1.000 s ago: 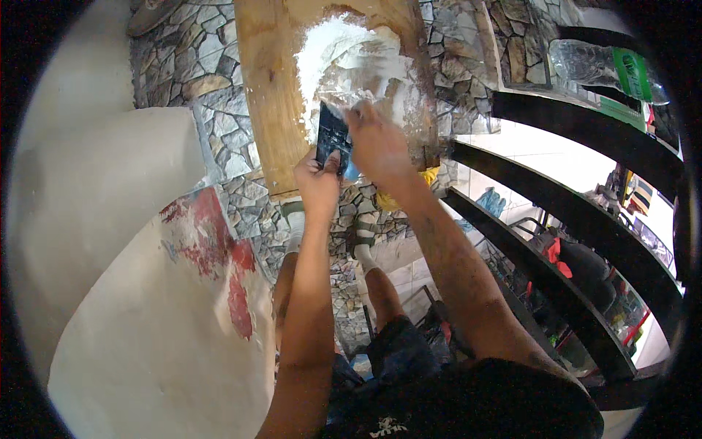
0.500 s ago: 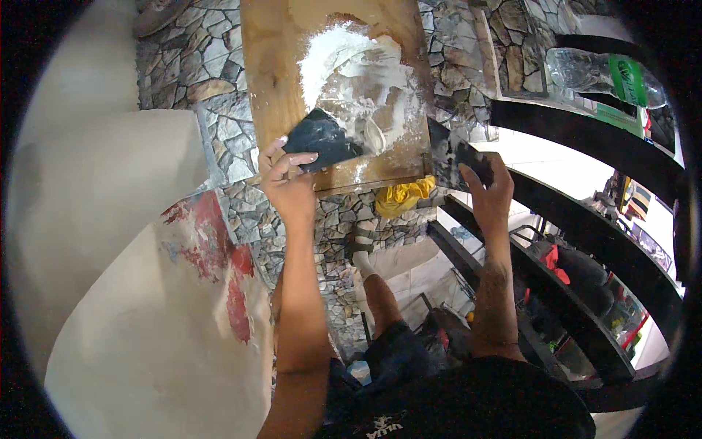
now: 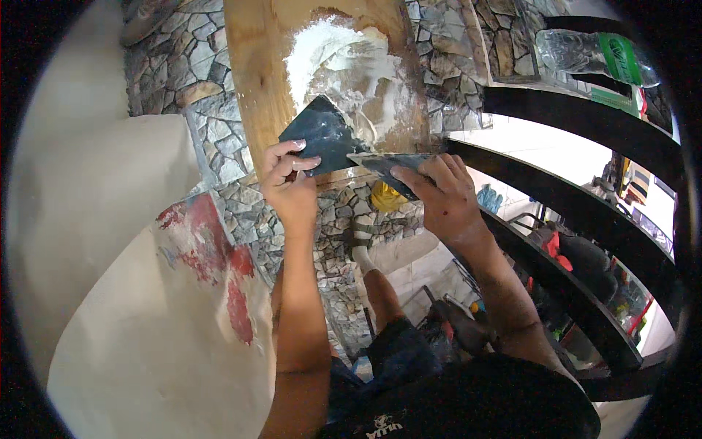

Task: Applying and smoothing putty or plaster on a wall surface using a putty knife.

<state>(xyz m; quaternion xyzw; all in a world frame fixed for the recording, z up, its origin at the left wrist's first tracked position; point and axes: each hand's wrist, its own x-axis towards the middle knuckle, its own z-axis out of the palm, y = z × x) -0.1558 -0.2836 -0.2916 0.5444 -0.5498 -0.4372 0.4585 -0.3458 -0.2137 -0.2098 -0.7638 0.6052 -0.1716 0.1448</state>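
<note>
A wooden board carries a smeared patch of white paste. My left hand grips a dark, flat scraper that lies over the lower part of the paste, its corner pointing forward. My right hand pinches a second dark scraper, held nearly level, whose paste-streaked tip meets the right corner of the first one near the board's lower edge. Some white paste marks both blades and my left fingertips.
A yellow cloth lies below the board, on stone-patterned surfaces. Black stair treads run down the right, with a plastic bottle above and assorted items below. A pale plastered wall with red patches is at left.
One second ago my hands were together at the board. My right hand then moved out rightward with its scraper and has since come back left, bringing that blade against the left one.
</note>
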